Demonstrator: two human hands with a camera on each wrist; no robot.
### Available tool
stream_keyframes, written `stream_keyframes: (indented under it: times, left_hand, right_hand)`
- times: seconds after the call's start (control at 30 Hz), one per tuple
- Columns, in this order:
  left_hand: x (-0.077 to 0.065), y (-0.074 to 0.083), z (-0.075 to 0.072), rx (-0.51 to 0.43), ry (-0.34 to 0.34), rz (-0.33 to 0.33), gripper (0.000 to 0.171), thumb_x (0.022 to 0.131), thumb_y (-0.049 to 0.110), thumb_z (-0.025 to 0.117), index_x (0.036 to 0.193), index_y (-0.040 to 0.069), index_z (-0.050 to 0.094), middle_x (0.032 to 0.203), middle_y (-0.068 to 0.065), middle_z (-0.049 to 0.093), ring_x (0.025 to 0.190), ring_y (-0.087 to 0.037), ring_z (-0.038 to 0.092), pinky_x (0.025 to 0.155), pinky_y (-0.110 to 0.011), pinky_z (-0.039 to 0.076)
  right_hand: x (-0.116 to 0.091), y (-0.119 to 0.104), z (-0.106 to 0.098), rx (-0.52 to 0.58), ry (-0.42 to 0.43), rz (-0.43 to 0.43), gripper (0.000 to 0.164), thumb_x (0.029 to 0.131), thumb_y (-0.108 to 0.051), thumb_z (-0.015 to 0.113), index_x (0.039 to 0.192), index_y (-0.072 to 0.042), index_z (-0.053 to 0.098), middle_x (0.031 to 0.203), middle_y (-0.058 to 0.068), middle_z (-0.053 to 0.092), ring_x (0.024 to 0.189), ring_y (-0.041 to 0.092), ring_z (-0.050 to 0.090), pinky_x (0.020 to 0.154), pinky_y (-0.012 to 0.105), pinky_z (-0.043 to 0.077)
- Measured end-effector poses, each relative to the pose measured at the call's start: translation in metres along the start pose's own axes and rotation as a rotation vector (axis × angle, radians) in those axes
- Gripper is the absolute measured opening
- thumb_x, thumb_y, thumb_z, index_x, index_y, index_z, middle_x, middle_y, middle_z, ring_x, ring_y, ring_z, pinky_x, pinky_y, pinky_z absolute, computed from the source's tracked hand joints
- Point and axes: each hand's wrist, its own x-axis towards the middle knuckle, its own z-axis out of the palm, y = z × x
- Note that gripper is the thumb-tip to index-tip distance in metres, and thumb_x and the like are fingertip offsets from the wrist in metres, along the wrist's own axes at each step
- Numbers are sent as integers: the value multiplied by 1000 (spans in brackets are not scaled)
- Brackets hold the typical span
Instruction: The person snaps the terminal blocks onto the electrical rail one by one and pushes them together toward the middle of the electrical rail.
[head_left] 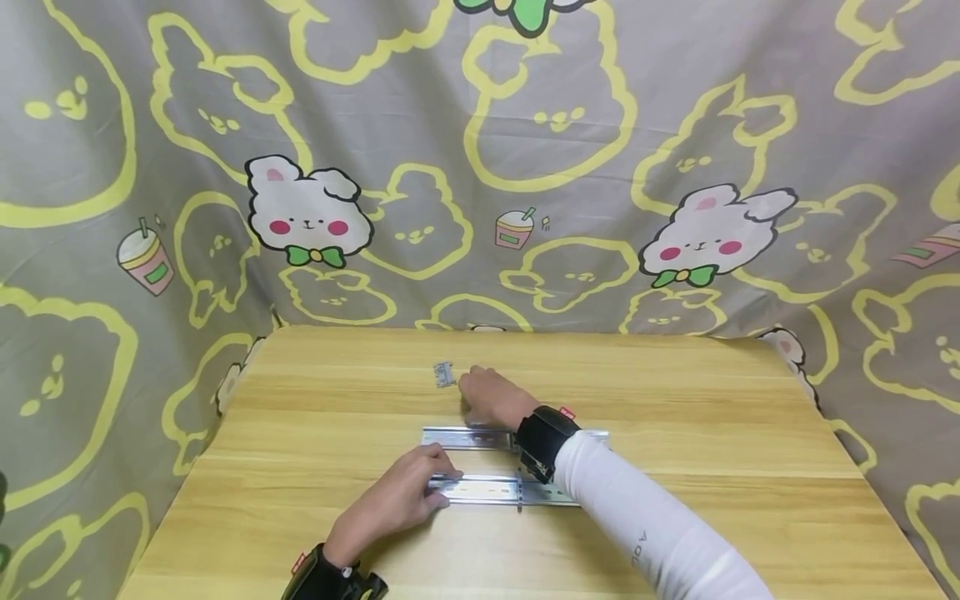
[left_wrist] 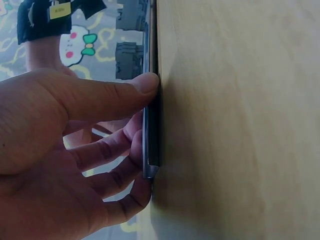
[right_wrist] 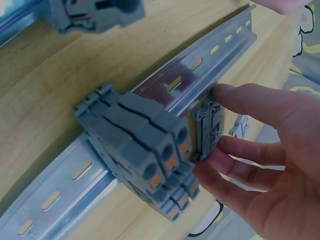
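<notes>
My left hand [head_left: 408,492] grips the left end of the nearer slotted metal DIN rail [head_left: 483,492]. In the left wrist view its thumb lies on one edge and its fingers curl round the other. Beyond the farther DIN rail [head_left: 461,438], my right hand [head_left: 495,397] pinches a thin grey terminal block [right_wrist: 207,127] between thumb and fingers. Another grey terminal block [head_left: 444,374] lies loose on the table, just left of that hand. A row of grey terminal blocks with orange tabs [right_wrist: 142,145] sits clipped across the farther rail, beneath my right wrist in the head view.
The nearer rail carries a grey terminal block [head_left: 520,492] near its middle. Both rails lie roughly parallel on the wooden table [head_left: 697,400]. A patterned curtain [head_left: 427,250] hangs at the table's back and both sides. My right forearm crosses over the rails' right part.
</notes>
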Motion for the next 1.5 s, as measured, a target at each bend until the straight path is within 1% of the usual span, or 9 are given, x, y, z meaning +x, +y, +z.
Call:
stream_keyframes:
  times: [0.13,0.33,0.43,0.53,0.6,0.8,1.03,1.23,1.5]
  left_hand:
    - [0,1,0,3,-3,-5,30,76,5,77,106,5,75,97,1,64,92,-15,60,81,-36,57]
    - [2,2,2,5,-14,-8,30,77,7,77,107,5,75,98,1,64,92,-15,60,82,-35,57]
    - [2,3,3,5,-28,-26,30,78,8,77,108,5,75,99,2,63,93,-14,59,83,-35,56]
    - [2,3,4,6,-30,-35,31,78,7,77,108,6,75,99,2,63,94,-15,59,84,-35,56]
    - [2,3,3,10,-26,-33,31,78,7,77,108,6,75,99,2,63,94,-15,59,84,-35,56]
    - [1,2,3,14,-20,-31,30,78,8,77,108,5,75,98,2,63,92,-15,60,82,-33,57]
    - [-2,-1,4,19,-15,-50,30,78,9,76,108,6,75,99,3,63,94,-15,59,84,-36,56]
    - [-2,0,3,14,-17,-45,30,79,9,76,109,6,75,100,2,63,95,-15,59,85,-36,56]
    - [-3,2,2,5,-23,-51,31,79,9,76,109,5,74,98,2,62,93,-14,58,83,-34,56]
  right_hand:
    - [-5,3,-3,7,47,-28,20,77,-13,75,86,-9,58,91,6,56,82,19,52,72,31,52]
    - [-23,14,-17,51,158,-94,24,80,-14,70,99,-1,63,96,10,58,80,20,52,68,32,51]
    - [-39,21,-25,114,193,-99,33,81,-18,70,108,1,66,100,9,59,81,18,52,66,29,51]
    - [-59,29,-29,179,213,-106,42,81,-22,71,116,0,65,103,7,59,84,17,54,70,28,52]
    - [-74,35,-29,212,230,-120,43,80,-23,72,117,-1,65,104,6,59,87,18,57,72,29,54]
    - [-111,52,-20,265,295,-171,38,79,-22,74,111,-5,65,103,3,61,92,17,60,79,31,57]
    - [-147,61,-4,307,290,-138,40,76,-21,76,113,-10,63,106,-2,61,97,16,61,83,32,57]
    - [-180,68,14,339,321,-132,45,75,-18,75,118,-6,64,107,1,61,95,17,62,79,37,59]
    - [-213,99,39,564,358,-135,43,74,1,75,115,-4,63,110,10,64,101,24,64,85,42,57]
